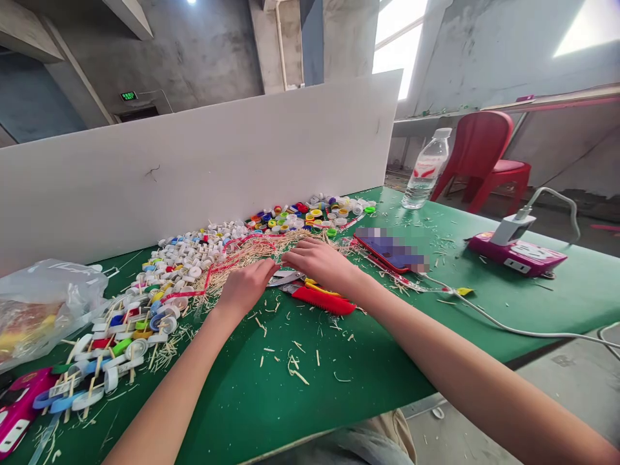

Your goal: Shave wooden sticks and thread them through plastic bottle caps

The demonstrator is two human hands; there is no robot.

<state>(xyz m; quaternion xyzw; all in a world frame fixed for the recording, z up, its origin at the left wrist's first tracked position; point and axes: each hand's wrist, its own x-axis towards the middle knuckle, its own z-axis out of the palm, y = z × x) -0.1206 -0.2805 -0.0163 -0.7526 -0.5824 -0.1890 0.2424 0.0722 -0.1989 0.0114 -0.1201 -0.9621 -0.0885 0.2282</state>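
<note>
My left hand [246, 285] and my right hand [320, 259] rest side by side on the green table [339, 361], backs up, fingers curled down into a pile of thin wooden sticks [247, 255]. Their fingertips meet at the pile's edge, and what they pinch is hidden. Just under my right hand lie red-handled pliers or cutters [317, 297] with metal jaws. Behind the sticks spreads a heap of white and coloured bottle caps [203, 258]. To the left sit several small cars made of caps and sticks [111, 349].
A white board [194, 161] stands along the table's back. A phone [390, 253] with a cable, a pink power strip with a charger [516, 250], a water bottle [426, 169], a plastic bag [43, 303] at left, and a red chair [484, 158] beyond.
</note>
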